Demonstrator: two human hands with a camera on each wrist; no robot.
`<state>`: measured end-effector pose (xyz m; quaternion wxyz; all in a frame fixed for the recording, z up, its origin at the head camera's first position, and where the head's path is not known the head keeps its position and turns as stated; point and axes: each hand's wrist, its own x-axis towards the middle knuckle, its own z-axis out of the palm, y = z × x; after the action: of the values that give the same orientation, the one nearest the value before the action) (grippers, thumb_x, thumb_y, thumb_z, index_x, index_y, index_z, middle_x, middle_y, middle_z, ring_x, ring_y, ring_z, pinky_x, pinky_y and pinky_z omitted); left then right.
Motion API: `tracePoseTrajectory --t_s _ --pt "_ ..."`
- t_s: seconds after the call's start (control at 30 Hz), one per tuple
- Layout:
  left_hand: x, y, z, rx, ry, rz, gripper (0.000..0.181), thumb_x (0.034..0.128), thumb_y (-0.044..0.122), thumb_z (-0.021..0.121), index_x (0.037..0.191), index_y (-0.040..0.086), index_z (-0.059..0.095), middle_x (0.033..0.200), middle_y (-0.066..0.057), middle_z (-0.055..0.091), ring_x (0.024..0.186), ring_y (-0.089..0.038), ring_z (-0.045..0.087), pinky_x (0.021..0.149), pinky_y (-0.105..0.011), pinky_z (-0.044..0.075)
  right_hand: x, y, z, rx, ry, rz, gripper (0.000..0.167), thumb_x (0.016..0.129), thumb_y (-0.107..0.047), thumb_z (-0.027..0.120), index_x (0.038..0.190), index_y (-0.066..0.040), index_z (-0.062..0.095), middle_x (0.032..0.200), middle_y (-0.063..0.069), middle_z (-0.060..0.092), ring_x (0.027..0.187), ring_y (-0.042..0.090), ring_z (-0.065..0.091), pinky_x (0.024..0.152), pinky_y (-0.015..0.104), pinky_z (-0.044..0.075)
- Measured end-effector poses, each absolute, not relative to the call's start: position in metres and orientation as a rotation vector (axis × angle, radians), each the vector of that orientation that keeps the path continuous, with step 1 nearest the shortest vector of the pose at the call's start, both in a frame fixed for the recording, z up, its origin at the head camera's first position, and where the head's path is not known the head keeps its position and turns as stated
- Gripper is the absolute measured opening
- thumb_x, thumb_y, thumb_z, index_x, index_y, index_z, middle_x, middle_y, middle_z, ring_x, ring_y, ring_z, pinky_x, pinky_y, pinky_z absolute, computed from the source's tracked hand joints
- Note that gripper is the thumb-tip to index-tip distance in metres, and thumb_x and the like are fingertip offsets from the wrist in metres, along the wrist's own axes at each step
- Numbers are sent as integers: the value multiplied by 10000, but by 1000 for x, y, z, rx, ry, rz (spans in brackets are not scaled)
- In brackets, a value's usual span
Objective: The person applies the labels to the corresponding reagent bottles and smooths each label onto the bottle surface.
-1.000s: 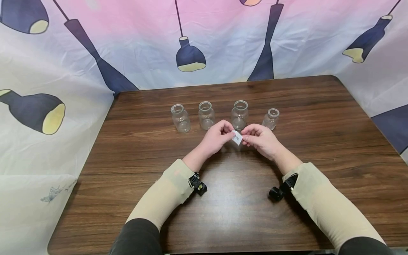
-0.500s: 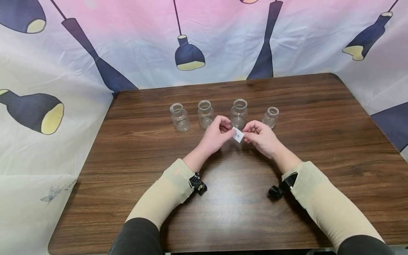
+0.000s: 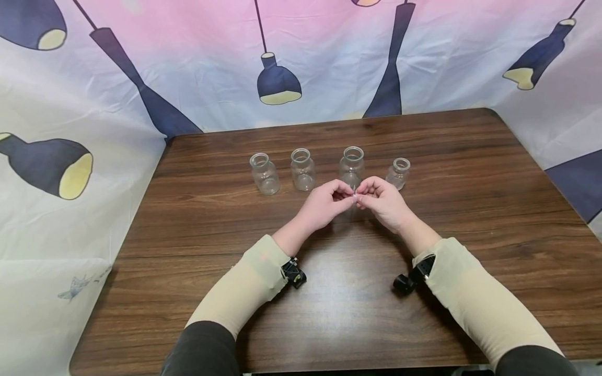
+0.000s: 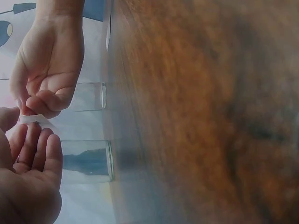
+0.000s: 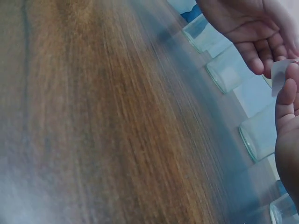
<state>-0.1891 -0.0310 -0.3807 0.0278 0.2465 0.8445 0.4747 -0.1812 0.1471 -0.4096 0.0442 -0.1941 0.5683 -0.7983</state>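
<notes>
Four uncapped glass jars (image 3: pixel 266 177) stand in a row on one desk (image 3: pixel 197 230), wood grain visible through them; rightmost smallest. One white paper slip (image 5: pixel 279 72), held near the third jar from left: left hand (image 3: pixel 324 204) and right hand (image 3: pixel 384 206), fingers pinching it.

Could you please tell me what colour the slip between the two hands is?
The slip is white, seen best in the right wrist view.

hands (image 5: pixel 257 32) hold white slip (image 5: pixel 278 77) | four glass jars (image 5: pixel 259 133) beyond | brown tabletop (image 5: pixel 112 116)
</notes>
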Motion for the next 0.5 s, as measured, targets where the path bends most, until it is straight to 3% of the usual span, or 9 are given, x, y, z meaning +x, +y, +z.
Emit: tracePoseTrajectory --t_s 0.3,0.5 --pt "-190 -33 -382 759 2612 1451 137 877 185 658 946 72 626 869 -14 650 792 -91 579 712 -193 463 -179 144 -405 -507 1819 -2385 206 853 155 526 865 -49 549 781 23 610 687 96 600 641 212 494" --pt "-190 -34 -382 749 2641 1426 97 884 175 640 915 84 628 860 -2 645 793 -91 566 715 -203 450 -178 143 -403 -470 1872 -2371 232 835 175 517 847 -55 541 753 14 603 666 95 595 617 203 485"
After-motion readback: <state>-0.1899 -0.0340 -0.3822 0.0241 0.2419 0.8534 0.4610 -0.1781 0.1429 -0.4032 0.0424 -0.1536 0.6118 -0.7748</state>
